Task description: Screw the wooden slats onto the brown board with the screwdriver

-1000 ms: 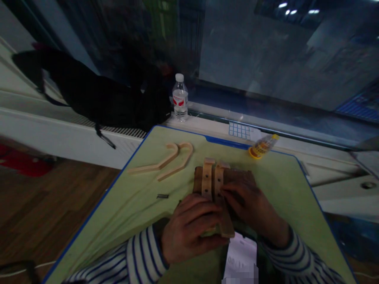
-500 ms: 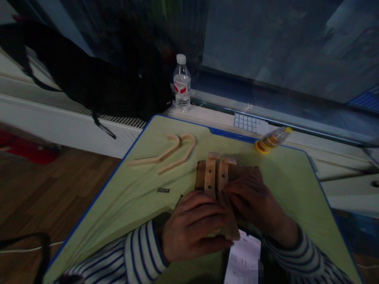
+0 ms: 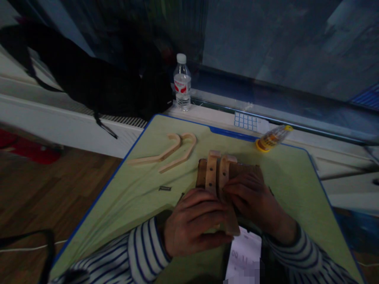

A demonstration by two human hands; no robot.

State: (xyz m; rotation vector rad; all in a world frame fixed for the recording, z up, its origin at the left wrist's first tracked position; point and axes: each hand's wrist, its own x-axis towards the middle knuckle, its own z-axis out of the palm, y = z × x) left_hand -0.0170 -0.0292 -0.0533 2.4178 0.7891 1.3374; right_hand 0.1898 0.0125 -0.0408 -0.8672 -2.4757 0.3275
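Two hook-ended pale wooden pieces lie side by side over a brown board. Dark holes show in the left piece and the right piece. My left hand is closed over their lower parts, its fingers wrapped round the right piece, whose near end sticks out past them. At the right piece's lower hole, my right hand has thumb and fingers pinched together; whatever they hold is hidden. Small dark screws lie left of my left hand.
Two more bent wooden pieces lie at the table's far left. A yellow-capped glue bottle stands at the back edge. Behind the table are a water bottle and a black bag. A white label is near me.
Both hands keep their hold with hardly any movement. The view has shifted very slightly; the wooden pieces and screws stay in place on the table.
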